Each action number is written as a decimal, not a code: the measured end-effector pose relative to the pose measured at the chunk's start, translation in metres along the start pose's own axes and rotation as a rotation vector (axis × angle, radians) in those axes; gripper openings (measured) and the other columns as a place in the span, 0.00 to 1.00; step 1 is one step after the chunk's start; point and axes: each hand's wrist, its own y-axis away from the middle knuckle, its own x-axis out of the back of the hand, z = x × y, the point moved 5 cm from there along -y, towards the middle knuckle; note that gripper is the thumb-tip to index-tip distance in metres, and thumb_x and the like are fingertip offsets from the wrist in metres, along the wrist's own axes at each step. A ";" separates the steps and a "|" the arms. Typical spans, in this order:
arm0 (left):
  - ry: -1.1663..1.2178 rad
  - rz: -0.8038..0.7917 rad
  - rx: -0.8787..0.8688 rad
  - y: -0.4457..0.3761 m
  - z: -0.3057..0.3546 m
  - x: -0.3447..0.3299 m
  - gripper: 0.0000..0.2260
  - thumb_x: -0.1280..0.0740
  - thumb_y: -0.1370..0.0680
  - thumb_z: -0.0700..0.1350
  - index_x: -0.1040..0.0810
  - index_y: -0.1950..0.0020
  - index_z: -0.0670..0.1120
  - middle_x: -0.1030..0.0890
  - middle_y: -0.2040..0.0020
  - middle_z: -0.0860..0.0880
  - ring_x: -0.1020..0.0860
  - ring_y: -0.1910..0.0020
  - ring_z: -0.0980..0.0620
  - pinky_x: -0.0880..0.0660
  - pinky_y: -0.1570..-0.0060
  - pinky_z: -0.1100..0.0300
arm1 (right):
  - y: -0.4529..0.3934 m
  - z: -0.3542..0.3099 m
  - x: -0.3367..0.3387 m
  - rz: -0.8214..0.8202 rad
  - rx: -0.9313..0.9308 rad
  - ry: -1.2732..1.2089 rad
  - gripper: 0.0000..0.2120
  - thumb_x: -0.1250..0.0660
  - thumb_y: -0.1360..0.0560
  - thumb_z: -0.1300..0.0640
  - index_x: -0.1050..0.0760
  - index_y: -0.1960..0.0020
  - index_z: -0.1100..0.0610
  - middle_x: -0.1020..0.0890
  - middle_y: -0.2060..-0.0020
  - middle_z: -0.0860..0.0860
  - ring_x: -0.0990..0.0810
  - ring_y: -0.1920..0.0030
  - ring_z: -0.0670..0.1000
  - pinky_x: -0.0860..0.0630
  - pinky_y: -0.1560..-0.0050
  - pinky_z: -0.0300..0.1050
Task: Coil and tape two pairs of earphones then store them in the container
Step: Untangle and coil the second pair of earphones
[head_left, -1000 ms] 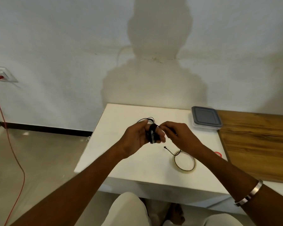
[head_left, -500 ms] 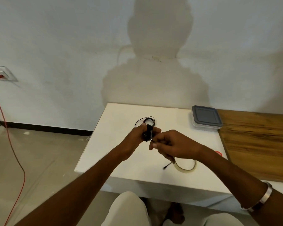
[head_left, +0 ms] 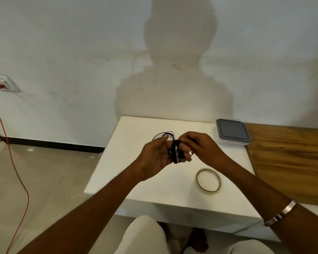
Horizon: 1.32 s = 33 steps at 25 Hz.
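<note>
Black earphones [head_left: 175, 153] (thin, glossy cable) coiled around left hand [head_left: 155, 156] fingers, right hand [head_left: 200, 149] pinching the cable

On the table [head_left: 136, 173], the tape roll [head_left: 208, 181] lies at five o'clock from the hands. The container [head_left: 232, 132] sits at two o'clock, against the wooden board [head_left: 290, 162] at three o'clock.
</note>
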 end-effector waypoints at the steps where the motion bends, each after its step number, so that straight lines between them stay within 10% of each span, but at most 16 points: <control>1: 0.061 0.003 -0.024 -0.001 0.004 -0.001 0.26 0.50 0.19 0.52 0.19 0.48 0.36 0.18 0.51 0.38 0.20 0.50 0.41 0.23 0.45 0.55 | 0.003 0.005 -0.005 0.001 -0.007 -0.028 0.10 0.39 0.21 0.56 0.21 0.55 0.56 0.20 0.65 0.54 0.23 0.64 0.52 0.25 0.58 0.47; 5: 0.151 0.091 -0.108 -0.004 0.012 0.004 0.25 0.51 0.19 0.51 0.21 0.43 0.35 0.19 0.46 0.37 0.20 0.45 0.41 0.24 0.42 0.55 | 0.023 0.012 -0.033 -0.078 -0.085 0.037 0.14 0.44 0.19 0.54 0.24 0.60 0.53 0.24 0.72 0.48 0.26 0.71 0.45 0.25 0.64 0.46; 10: -0.131 0.197 -0.137 -0.004 0.004 0.017 0.21 0.47 0.21 0.51 0.21 0.43 0.39 0.18 0.44 0.41 0.21 0.41 0.44 0.28 0.36 0.55 | 0.040 -0.007 -0.054 -0.326 -0.036 0.354 0.12 0.44 0.19 0.53 0.26 0.40 0.52 0.21 0.63 0.46 0.24 0.66 0.43 0.27 0.59 0.35; 16: -0.465 0.311 0.071 -0.002 -0.014 0.023 0.21 0.48 0.17 0.52 0.22 0.47 0.40 0.19 0.53 0.43 0.23 0.51 0.48 0.28 0.39 0.50 | 0.036 -0.040 -0.027 -0.095 0.208 0.670 0.10 0.40 0.21 0.51 0.24 0.45 0.53 0.21 0.50 0.48 0.21 0.53 0.51 0.25 0.53 0.46; 21: -0.531 0.091 0.182 0.003 -0.016 0.007 0.29 0.58 0.16 0.54 0.23 0.55 0.40 0.18 0.60 0.42 0.22 0.61 0.48 0.26 0.55 0.59 | 0.024 -0.027 -0.017 -0.053 0.101 0.375 0.05 0.29 0.28 0.53 0.23 0.53 0.51 0.26 0.53 0.43 0.26 0.53 0.41 0.30 0.55 0.32; 25: -0.526 -0.012 0.228 0.004 -0.015 0.002 0.32 0.58 0.17 0.57 0.20 0.59 0.44 0.19 0.62 0.40 0.22 0.65 0.47 0.26 0.59 0.59 | 0.022 -0.006 -0.025 -0.193 -0.275 -0.088 0.14 0.25 0.32 0.50 0.26 0.50 0.50 0.19 0.50 0.47 0.17 0.51 0.48 0.20 0.51 0.44; 33: -0.720 -0.200 0.251 0.008 -0.017 0.010 0.09 0.32 0.23 0.37 0.19 0.44 0.38 0.16 0.50 0.45 0.20 0.54 0.54 0.24 0.50 0.60 | 0.039 0.000 -0.028 -0.183 -0.266 -0.225 0.15 0.29 0.27 0.48 0.29 0.54 0.59 0.17 0.60 0.54 0.17 0.65 0.57 0.22 0.70 0.45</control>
